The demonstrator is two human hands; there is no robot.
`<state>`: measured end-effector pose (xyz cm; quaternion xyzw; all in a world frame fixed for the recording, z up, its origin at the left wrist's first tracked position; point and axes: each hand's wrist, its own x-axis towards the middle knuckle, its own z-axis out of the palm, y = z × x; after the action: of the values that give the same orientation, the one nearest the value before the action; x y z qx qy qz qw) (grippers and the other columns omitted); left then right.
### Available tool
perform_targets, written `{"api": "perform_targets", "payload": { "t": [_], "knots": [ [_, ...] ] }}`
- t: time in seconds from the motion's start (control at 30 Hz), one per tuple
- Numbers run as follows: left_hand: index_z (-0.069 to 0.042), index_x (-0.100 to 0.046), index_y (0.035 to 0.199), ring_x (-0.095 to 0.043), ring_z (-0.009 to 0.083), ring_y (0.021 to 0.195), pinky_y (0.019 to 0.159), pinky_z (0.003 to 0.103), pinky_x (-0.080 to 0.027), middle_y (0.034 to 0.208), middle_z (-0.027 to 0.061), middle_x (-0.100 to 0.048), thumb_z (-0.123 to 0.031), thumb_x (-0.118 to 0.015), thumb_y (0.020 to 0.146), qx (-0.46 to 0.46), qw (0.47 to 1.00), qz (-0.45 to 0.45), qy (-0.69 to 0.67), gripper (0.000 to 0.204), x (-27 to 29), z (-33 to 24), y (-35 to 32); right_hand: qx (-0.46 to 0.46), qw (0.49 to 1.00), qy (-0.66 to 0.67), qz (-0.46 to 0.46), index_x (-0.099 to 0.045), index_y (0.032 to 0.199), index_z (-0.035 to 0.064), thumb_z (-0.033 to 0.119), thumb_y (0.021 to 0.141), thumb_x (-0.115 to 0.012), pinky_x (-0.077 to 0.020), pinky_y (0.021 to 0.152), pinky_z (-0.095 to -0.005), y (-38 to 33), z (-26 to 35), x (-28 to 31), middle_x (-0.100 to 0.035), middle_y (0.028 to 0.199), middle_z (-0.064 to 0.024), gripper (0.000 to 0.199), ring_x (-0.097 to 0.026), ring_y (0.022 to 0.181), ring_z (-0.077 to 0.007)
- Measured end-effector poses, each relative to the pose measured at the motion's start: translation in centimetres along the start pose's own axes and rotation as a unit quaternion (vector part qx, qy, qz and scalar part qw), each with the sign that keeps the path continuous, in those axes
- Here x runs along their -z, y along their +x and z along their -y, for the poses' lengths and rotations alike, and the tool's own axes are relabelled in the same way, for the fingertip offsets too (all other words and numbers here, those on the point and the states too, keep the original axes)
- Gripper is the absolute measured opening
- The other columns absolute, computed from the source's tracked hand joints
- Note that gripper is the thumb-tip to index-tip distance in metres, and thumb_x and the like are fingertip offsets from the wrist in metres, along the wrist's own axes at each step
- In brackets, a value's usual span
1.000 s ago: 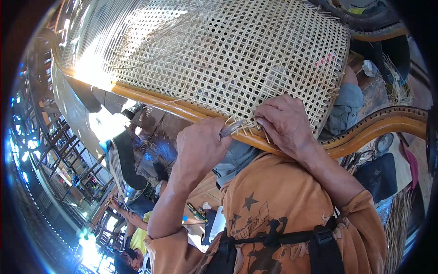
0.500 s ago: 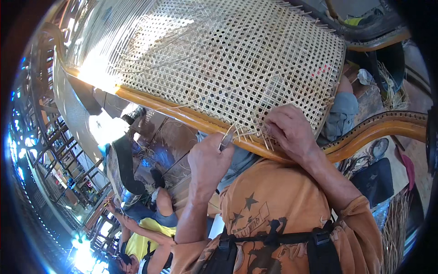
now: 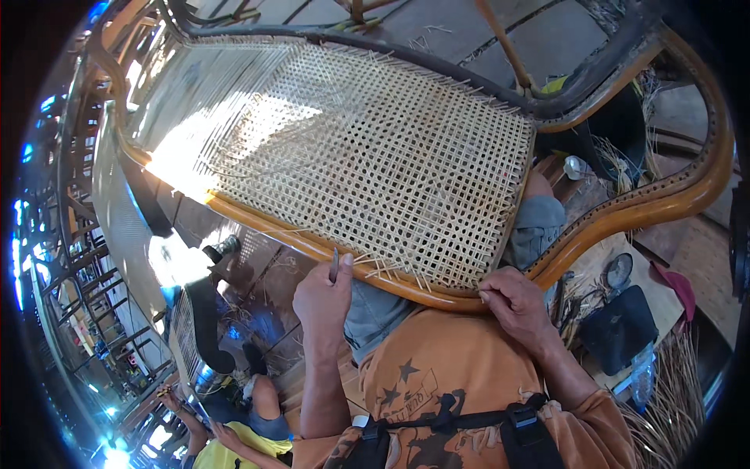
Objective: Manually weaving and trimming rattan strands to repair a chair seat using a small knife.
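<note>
A woven cane panel [image 3: 367, 168] with a lattice of small holes fills a curved wooden chair frame [image 3: 312, 248] in front of me. Cane strand ends [image 3: 402, 275] stick up loosely along its near edge. My left hand [image 3: 320, 305] is closed around a small pointed metal blade [image 3: 334, 267], its tip upward beside the frame's front rail. At the near right corner of the panel is my right hand [image 3: 517, 311], thumb and fingers pinched together against the rail. Whatever those fingers may hold is too small or hidden to make out.
A curved wooden arm [image 3: 648, 207] sweeps out at right. Beyond it lie a black flat piece [image 3: 621, 328], a round metal tin [image 3: 619, 270] and a bundle of cane strips [image 3: 672, 399]. Another person in a yellow shirt [image 3: 226, 453] works at lower left, near another cane-woven piece [image 3: 180, 336].
My right hand has moved from the loose strand ends rightward to the panel's corner. The left hand, still with the blade, has drawn left and down. The view takes in more of the chair.
</note>
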<state>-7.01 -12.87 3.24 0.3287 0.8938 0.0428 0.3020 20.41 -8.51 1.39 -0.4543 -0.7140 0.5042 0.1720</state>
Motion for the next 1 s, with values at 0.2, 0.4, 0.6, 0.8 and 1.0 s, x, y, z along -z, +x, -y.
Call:
{"api": "perform_targets", "payload": {
  "t": [0.2, 0.4, 0.6, 0.8, 1.0],
  "knots": [
    [-0.005, -0.064, 0.078, -0.062, 0.0346, 0.067, 0.062, 0.043, -0.047, 0.07, 0.0163, -0.062, -0.039, -0.058, 0.084, -0.032, 0.997, -0.05, 0.058, 0.035, -0.9, 0.8, 1.1, 0.061, 0.998, 0.001, -0.034, -0.058, 0.084, 0.0011, 0.011, 0.083, -0.058, -0.0454, 0.066, -0.038, 6.7, 0.1, -1.3, -0.057, 0.078, -0.0144, 0.01, -0.056, 0.076, -0.0309],
    [-0.001, -0.058, 0.074, -0.058, 0.0332, 0.06, 0.058, 0.041, -0.045, 0.065, 0.0156, -0.059, -0.039, -0.059, 0.085, -0.062, 0.997, -0.03, -0.046, 0.04, -1.4, 2.1, 1.0, 0.052, 0.991, -0.117, -0.027, -0.06, 0.086, 0.005, 0.014, 0.086, -0.051, -0.0444, 0.073, -0.0408, 20.9, -0.9, -5.9, -0.057, 0.085, -0.015, 0.013, -0.054, 0.083, -0.0324],
    [-0.002, -0.06, 0.082, -0.054, 0.0223, 0.055, 0.053, 0.033, -0.043, 0.06, 0.0108, -0.055, -0.032, -0.062, 0.086, -0.065, 0.985, -0.04, -0.157, 0.03, -0.4, 2.4, -0.1, 0.121, 0.94, -0.318, -0.043, -0.06, 0.098, 0.0095, 0.005, 0.08, -0.048, -0.0421, 0.087, -0.0431, 24.0, -2.5, -6.6, -0.054, 0.106, -0.0118, 0.022, -0.047, 0.109, -0.0295],
    [-0.007, -0.062, 0.088, -0.06, 0.019, 0.062, 0.057, 0.031, -0.049, 0.08, 0.0068, -0.061, -0.017, -0.064, 0.082, -0.291, 0.923, -0.194, -0.159, 0.012, 0.3, -0.4, 0.0, 0.039, 0.916, -0.349, 0.191, -0.055, 0.104, 0.0089, 0.005, 0.081, -0.049, -0.0477, 0.077, -0.0397, 17.7, 2.7, -4.0, -0.058, 0.096, -0.0116, 0.024, -0.057, 0.087, -0.032],
    [-0.007, -0.064, 0.096, -0.065, 0.019, 0.071, 0.061, 0.029, -0.052, 0.089, 0.0079, -0.063, -0.007, -0.066, 0.076, -0.437, 0.891, -0.111, 0.052, 0.02, -0.1, -2.4, 2.0, 0.187, 0.965, -0.117, 0.145, -0.057, 0.095, 0.0044, 0.006, 0.081, -0.057, -0.0482, 0.068, -0.0358, 11.1, 1.5, -2.0, -0.058, 0.086, -0.0116, 0.014, -0.059, 0.076, -0.0275]
  ]
}}
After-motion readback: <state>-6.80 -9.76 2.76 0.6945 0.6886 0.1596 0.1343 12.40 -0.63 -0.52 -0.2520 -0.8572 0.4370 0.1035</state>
